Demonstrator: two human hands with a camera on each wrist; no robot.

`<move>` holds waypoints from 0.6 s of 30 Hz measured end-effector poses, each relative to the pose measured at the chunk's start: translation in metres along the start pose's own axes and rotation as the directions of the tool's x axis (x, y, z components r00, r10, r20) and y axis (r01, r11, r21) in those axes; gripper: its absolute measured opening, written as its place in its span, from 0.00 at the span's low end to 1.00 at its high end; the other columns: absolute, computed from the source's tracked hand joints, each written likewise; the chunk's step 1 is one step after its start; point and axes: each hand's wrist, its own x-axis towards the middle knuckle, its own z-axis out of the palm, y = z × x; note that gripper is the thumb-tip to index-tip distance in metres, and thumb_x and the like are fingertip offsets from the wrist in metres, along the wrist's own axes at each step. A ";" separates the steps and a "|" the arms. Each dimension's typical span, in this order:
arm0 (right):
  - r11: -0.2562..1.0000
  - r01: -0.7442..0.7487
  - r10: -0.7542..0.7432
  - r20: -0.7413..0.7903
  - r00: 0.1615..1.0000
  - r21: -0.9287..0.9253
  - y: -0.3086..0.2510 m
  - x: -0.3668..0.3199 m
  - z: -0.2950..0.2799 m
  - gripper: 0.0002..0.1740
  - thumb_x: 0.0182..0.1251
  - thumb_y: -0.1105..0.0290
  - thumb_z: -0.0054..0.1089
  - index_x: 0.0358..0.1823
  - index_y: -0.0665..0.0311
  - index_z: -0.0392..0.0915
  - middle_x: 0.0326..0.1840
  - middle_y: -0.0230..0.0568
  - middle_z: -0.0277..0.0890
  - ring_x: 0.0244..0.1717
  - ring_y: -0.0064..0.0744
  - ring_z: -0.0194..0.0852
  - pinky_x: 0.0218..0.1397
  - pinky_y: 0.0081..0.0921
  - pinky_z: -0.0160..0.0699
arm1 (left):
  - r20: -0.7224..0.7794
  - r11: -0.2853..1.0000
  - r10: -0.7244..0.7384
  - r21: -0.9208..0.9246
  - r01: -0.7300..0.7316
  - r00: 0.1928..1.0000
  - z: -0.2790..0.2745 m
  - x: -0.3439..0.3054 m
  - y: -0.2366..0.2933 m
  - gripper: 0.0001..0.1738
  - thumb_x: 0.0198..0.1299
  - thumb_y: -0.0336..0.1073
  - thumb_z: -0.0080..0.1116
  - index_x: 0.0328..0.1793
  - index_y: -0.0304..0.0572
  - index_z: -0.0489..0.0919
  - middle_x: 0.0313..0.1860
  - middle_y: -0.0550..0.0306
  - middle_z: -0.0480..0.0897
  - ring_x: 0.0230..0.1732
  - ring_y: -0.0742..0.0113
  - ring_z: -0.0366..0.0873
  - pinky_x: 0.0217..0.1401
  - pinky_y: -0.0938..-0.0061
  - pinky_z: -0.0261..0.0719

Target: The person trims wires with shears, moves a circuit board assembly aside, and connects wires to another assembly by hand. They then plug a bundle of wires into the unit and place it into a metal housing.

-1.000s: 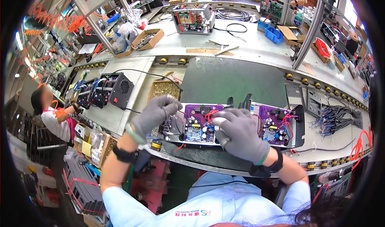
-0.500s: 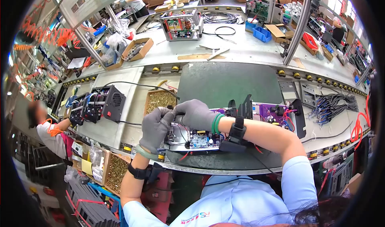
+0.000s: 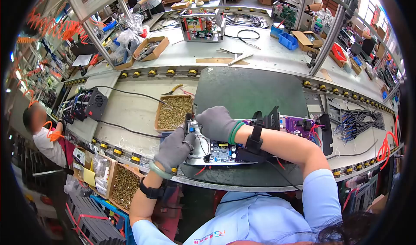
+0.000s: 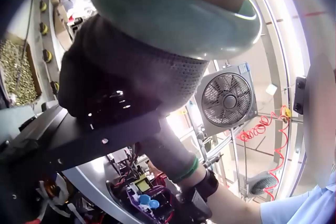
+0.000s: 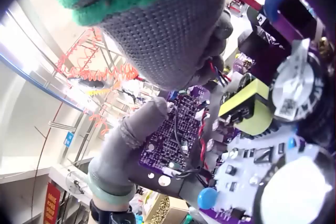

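An open metal chassis point(image 3: 201, 158) with circuit boards lies on the near bench. My gloved left hand point(image 3: 174, 149) is curled round its left end; in the left wrist view that hand point(image 4: 131, 71) grips a dark panel point(image 4: 110, 139). My gloved right hand point(image 3: 218, 124) is bent over the same end, fingers curled down. In the right wrist view the right hand point(image 5: 168, 45) is beside thin wires point(image 5: 224, 78), its fingertips hidden. The left thumb point(image 5: 149, 119) lies against a purple board point(image 5: 165, 140). A second purple board point(image 3: 299, 126) is further right.
A box of brass screws point(image 3: 174, 113) stands behind my left hand. Black units point(image 3: 89, 104) are at the left, cables point(image 3: 362, 123) at the right. A green mat point(image 3: 251, 89) lies behind the chassis. Another person point(image 3: 47, 136) works at far left.
My hands were together over the chassis's left end; the left has moved down and the right slightly to the right. The black units have shifted left, away from the screw box.
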 end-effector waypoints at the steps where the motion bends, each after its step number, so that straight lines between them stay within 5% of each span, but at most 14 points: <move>1: 0.999 -0.034 0.034 0.015 0.999 -0.014 -0.002 0.000 0.000 0.13 0.60 0.67 0.59 0.42 0.59 0.87 0.39 0.46 0.88 0.43 0.50 0.89 0.44 0.45 0.87 | 0.000 1.000 -0.002 0.000 0.002 1.000 0.000 0.001 0.000 0.23 0.73 0.50 0.52 0.61 0.39 0.77 0.45 0.38 0.86 0.49 0.38 0.85 0.55 0.53 0.79; 7: 0.993 -0.111 0.109 0.045 0.993 0.048 -0.014 0.008 0.004 0.12 0.59 0.67 0.60 0.41 0.60 0.88 0.40 0.49 0.88 0.44 0.50 0.89 0.46 0.46 0.86 | 0.005 0.975 0.036 0.218 -0.036 0.999 0.001 0.006 -0.002 0.20 0.73 0.47 0.50 0.56 0.38 0.77 0.41 0.35 0.86 0.46 0.36 0.85 0.51 0.49 0.80; 11: 0.993 -0.017 0.013 0.031 0.999 0.114 0.001 0.009 0.007 0.12 0.59 0.69 0.58 0.41 0.62 0.86 0.39 0.53 0.86 0.44 0.53 0.88 0.49 0.46 0.85 | -0.004 0.998 0.057 0.020 -0.057 0.998 0.007 0.007 -0.017 0.20 0.73 0.47 0.50 0.56 0.37 0.77 0.39 0.37 0.86 0.43 0.37 0.86 0.49 0.50 0.80; 13: 0.996 0.034 -0.036 0.026 0.999 0.079 0.000 -0.008 -0.018 0.14 0.60 0.71 0.58 0.47 0.65 0.82 0.40 0.54 0.85 0.44 0.56 0.87 0.48 0.47 0.85 | -0.070 0.988 0.077 -0.126 -0.085 0.995 0.010 0.007 -0.020 0.20 0.74 0.46 0.50 0.58 0.37 0.77 0.36 0.41 0.86 0.40 0.44 0.86 0.46 0.55 0.80; 14: 0.997 0.027 -0.026 -0.020 0.999 0.075 0.001 -0.022 -0.028 0.16 0.61 0.71 0.58 0.50 0.65 0.81 0.41 0.53 0.85 0.43 0.57 0.87 0.47 0.48 0.84 | -0.043 0.984 0.049 -0.171 -0.056 0.998 0.007 0.002 -0.015 0.16 0.77 0.40 0.49 0.60 0.38 0.77 0.37 0.60 0.80 0.36 0.72 0.74 0.43 0.73 0.75; 16: 0.980 0.116 -0.079 -0.220 0.972 0.160 0.013 -0.079 -0.052 0.21 0.65 0.67 0.60 0.60 0.64 0.76 0.43 0.51 0.84 0.42 0.51 0.88 0.45 0.47 0.85 | -0.010 0.922 0.052 -0.383 -0.052 0.999 0.014 0.005 -0.032 0.17 0.78 0.40 0.49 0.64 0.38 0.76 0.40 0.65 0.78 0.40 0.77 0.72 0.44 0.77 0.74; 17: 0.925 0.142 -0.060 -0.231 0.971 0.354 0.010 -0.125 -0.073 0.20 0.67 0.65 0.61 0.59 0.62 0.78 0.41 0.50 0.83 0.43 0.46 0.87 0.46 0.48 0.83 | -0.011 0.909 0.064 -0.413 -0.062 0.998 0.012 0.002 -0.027 0.17 0.78 0.40 0.49 0.65 0.38 0.75 0.40 0.67 0.78 0.41 0.78 0.72 0.44 0.77 0.74; 18: 0.898 0.290 -0.191 -0.299 0.935 0.331 0.024 -0.161 -0.063 0.14 0.69 0.67 0.62 0.54 0.61 0.80 0.38 0.48 0.83 0.42 0.43 0.87 0.46 0.44 0.83 | -0.016 0.919 0.072 -0.387 -0.073 0.997 0.012 0.001 -0.025 0.17 0.79 0.40 0.49 0.65 0.38 0.75 0.41 0.67 0.77 0.41 0.78 0.71 0.44 0.78 0.73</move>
